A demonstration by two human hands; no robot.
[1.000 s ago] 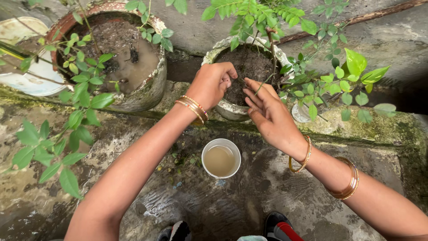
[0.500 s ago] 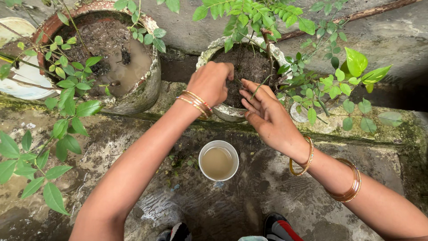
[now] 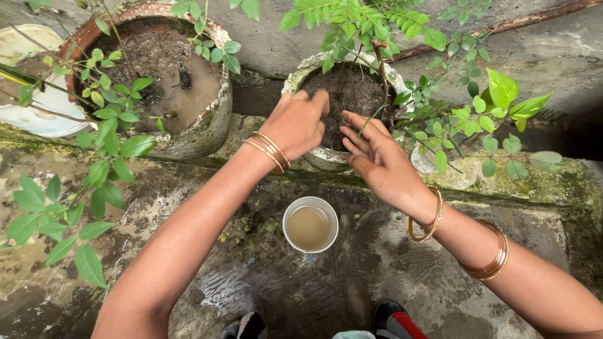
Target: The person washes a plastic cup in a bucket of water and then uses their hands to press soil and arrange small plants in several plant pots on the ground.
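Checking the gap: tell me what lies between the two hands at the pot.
In the head view, only dark soil of the small pot shows between the left hand and right hand.

The left hand [image 3: 298,122] hides part of the pot [image 3: 314,154] rim; shoes [image 3: 389,320] are cut off below.

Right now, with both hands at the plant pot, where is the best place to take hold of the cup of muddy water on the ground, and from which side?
Grip the cup around its outer wall just under the rim, coming from the side, probably with the right hand, kept level. It stands upright, open-topped and nearly full of cloudy water, so a grip from above would dip fingers in, and tilting could spill it.
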